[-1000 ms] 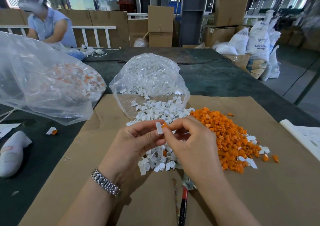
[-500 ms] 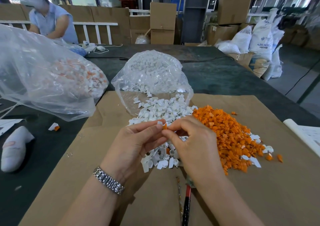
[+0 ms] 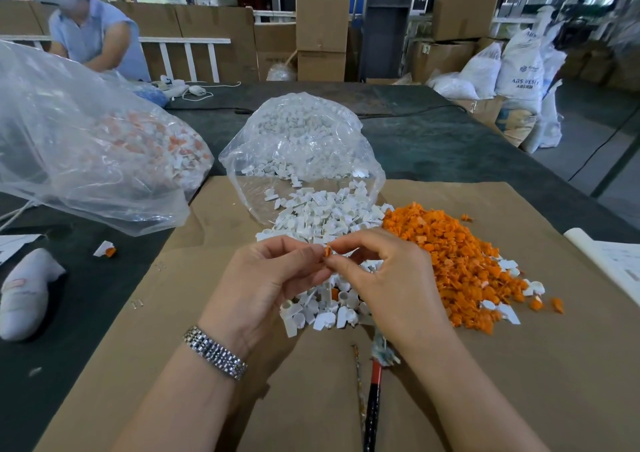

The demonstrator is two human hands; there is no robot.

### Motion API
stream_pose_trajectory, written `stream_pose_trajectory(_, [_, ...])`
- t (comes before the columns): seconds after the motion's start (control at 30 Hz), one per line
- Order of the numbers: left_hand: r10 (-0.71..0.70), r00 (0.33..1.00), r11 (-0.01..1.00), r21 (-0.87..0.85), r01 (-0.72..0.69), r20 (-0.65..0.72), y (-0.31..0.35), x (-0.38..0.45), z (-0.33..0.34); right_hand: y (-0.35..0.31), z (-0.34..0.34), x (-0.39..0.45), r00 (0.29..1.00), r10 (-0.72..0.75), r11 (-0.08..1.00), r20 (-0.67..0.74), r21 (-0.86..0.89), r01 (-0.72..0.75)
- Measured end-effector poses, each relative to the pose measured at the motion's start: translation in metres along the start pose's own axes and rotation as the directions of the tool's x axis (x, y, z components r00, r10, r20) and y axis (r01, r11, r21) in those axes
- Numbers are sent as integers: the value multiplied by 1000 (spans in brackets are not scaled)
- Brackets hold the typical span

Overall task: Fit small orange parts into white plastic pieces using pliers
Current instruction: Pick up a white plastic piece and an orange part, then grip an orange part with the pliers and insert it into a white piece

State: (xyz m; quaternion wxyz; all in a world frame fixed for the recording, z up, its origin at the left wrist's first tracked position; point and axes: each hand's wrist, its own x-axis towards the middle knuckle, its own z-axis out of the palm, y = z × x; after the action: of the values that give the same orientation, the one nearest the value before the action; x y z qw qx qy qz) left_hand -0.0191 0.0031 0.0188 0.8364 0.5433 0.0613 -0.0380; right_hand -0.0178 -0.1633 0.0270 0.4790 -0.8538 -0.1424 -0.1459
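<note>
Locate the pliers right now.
Head view: the pliers lie on the brown cardboard at bottom centre, under the right hand, just nearer the camera than the white pieces. Neither hand holds them.

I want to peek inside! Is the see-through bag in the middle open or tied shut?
Open. The clear bag lies on its side, mouth gaping toward the hands, and white pieces spill out onto the brown paper.

Only one printed marking could be partly read: a white sack (image 3: 523,67) on the floor at the far right bore a small logo and a blurred line looking like "ABS RESIN" (smaller text beneath was illegible).
</note>
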Motion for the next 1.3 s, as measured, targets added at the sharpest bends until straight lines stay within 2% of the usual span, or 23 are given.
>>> stream_pose_trajectory(0.13, [-1, 1000, 997, 83, 2, -15, 1, 0, -2, 1, 1, -1, 1000, -15, 1000, 22, -17, 15])
stream_pose_trajectory(0.23, [20, 999, 993, 117, -14, -49, 1, 0, -2, 0, -6, 2, 992, 84, 996, 96, -37, -81])
stream_pose_trajectory(0.3, [31, 998, 993, 117, -24, -54, 2, 1, -3, 1, -19, 5, 976, 181, 965, 122, -215, -152])
stream_pose_trajectory(0.4, [31, 999, 995, 100, -27, -37, 3, 0, -5, 3, -40, -4, 946, 305, 790, 112, -584, -186])
stream_pose_trajectory(0.47, [28, 999, 994, 103, -24, -37, 2, -1, -4, 2, -46, -19, 918, 380, 705, 112, -678, -210])
stream_pose_trajectory(0.63, [34, 999, 993, 114, -31, -23, 0, -2, -2, 5, -44, -45, 876, 450, 689, 172, -691, -218])
stream_pose_trajectory(0.8, [28, 1000, 997, 73, -27, -7, 0, -4, 0, 3, -38, -57, 898, 420, 632, 134, -753, -183])
stream_pose_trajectory(0.97, [-2, 999, 1000, -15, 2, 41, -1, -2, 1, -2, -41, -53, 927, 371, 749, 44, -604, -271])
stream_pose_trajectory(1.1, [-1, 989, 997, -73, 12, 146, 0, -6, 7, 0, -43, -39, 932, 363, 885, -6, -310, -346])
stream_pose_trajectory(1.2, [16, 972, 979, -199, 33, 236, 2, -8, 13, 1, -40, -22, 927, 375, 923, 23, -106, -371])
stream_pose_trajectory(1.3, [43, 965, 967, -254, 25, 259, 9, -8, 25, 0, -30, -8, 936, 346, 938, 67, -23, -346])
